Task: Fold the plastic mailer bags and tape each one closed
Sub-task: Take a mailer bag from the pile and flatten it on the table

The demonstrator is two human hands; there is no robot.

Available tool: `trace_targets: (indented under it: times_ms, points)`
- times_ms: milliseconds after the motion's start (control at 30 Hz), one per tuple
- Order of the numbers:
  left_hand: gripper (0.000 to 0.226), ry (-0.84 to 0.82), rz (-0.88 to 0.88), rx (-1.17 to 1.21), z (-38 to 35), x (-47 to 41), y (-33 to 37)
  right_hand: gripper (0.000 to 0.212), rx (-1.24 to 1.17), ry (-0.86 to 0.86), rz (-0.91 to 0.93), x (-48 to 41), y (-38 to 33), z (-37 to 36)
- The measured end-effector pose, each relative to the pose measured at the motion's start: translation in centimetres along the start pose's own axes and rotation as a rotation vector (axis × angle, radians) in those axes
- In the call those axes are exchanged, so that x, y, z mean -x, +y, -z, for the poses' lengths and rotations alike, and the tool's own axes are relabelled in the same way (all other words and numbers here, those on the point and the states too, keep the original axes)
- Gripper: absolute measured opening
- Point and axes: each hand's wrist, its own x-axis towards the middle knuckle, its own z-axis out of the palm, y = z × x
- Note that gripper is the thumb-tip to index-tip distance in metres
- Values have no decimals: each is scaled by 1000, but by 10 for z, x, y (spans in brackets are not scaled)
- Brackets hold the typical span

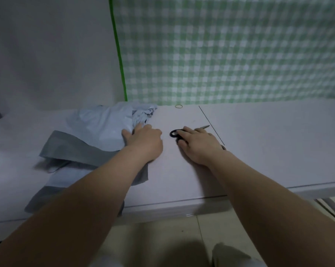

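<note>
Bags [97, 130] look thin, limp, slippery, so take a flat edge. Fingers of your left hand [145, 143] seem to pinch one; your right hand [198, 146] grips the scissors [174, 133].

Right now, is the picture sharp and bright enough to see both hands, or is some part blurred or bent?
Head view: dim, flat light, no glare. Head view: the left hand on the mailer bags and the right hand on the scissors read clearly; the bags' left edge is smeared. Head view: the wide lens bows the green strip and the table edge.
</note>
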Motion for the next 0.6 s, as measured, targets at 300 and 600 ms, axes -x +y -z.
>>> trace_targets:
  times_ms: [300, 600]
  points:
    - [43, -15, 74, -134, 0, -7, 3, 36, -2, 9, -131, 12, 50, 10]
    - [37, 274, 41, 361, 15, -2, -20, 41, -10, 153, -155, 7, 18, 31]
